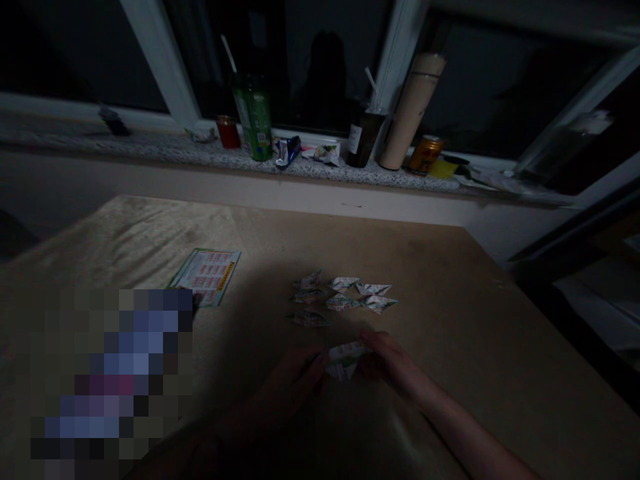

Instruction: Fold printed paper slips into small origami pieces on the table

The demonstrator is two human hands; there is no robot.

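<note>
A small folded piece of printed paper sits low over the brown table, pinched from both sides. My left hand grips its left edge with closed fingers. My right hand grips its right edge, fingers curled on it. Just beyond them lie several finished folded paper pieces in a loose cluster. The room is dim, so fine detail of the fingers is hard to see.
A printed sheet lies flat at the left of the table, beside a blurred-out patch. On the stone windowsill stand a green bottle, a red jar, a dark bottle, a tall beige cup and a can.
</note>
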